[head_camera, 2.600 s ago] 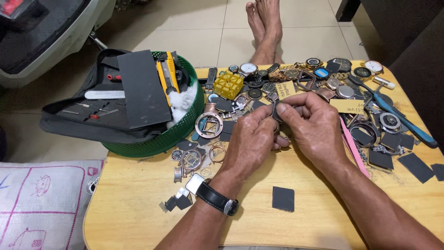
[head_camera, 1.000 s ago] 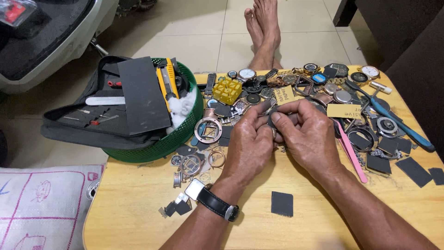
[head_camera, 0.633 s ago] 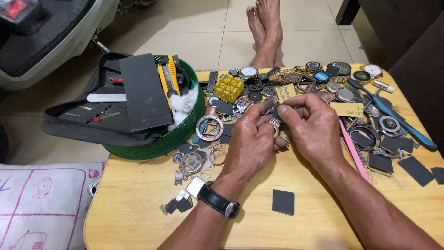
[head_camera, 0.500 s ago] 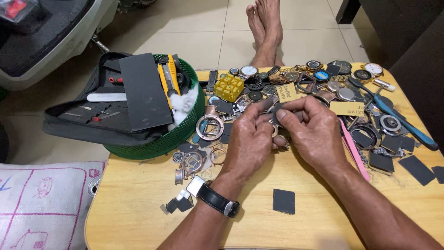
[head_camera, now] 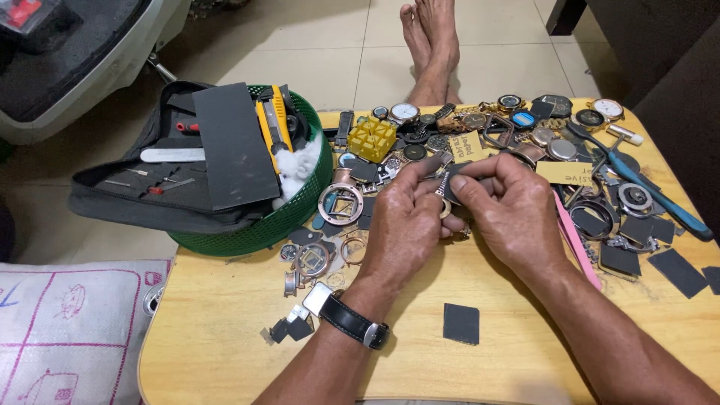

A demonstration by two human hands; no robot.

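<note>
My left hand (head_camera: 409, 225), with a black-strapped wristwatch (head_camera: 341, 315) on its wrist, is closed around a small metal watch part (head_camera: 448, 211) over the middle of the wooden table (head_camera: 217, 345). My right hand (head_camera: 514, 210) pinches a small dark abrasive piece (head_camera: 451, 182) against that part with thumb and forefinger. The two hands touch each other, and the fingers hide most of the part. Round and square watch cases (head_camera: 341, 204) lie just left of my left hand.
A green basket (head_camera: 300, 217) at the left holds a black tool pouch, a yellow cutter and cotton. Many watch cases, a yellow block (head_camera: 373, 138), a pink strip (head_camera: 574, 238) and a blue-handled tool (head_camera: 654, 193) crowd the far and right side. A dark square (head_camera: 460, 323) lies near the front. Bare feet (head_camera: 430, 45) rest beyond the table.
Both hands stay together at the table's middle and shift only slightly. The right fingers have moved the dark piece a little over the held part.
</note>
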